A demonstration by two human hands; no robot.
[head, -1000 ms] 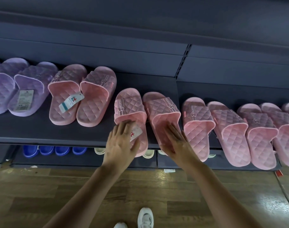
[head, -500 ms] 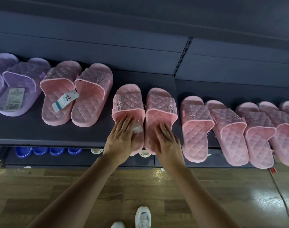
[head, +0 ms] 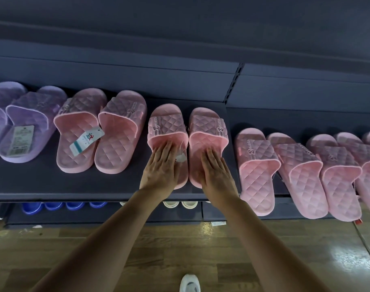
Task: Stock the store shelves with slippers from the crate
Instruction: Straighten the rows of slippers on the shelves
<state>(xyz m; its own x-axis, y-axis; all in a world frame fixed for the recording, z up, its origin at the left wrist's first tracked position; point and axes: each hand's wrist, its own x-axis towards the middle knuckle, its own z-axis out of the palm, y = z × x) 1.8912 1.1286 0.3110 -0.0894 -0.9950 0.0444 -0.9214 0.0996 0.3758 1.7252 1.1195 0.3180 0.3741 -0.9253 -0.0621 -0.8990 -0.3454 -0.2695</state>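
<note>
While the pair [head: 166, 123] is pressed under straight-fingered left hand [head: 161, 168] and right hand [head: 216, 174], nothing is gripped; it could be skewed by uneven pushing.

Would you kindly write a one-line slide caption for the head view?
Left hand and right hand rest flat on a pink slipper pair on the dark shelf.

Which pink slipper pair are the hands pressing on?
The pink quilted rubber pair mid-shelf: left hand and right hand lie flat on its insoles; other pairs untouched.
</note>
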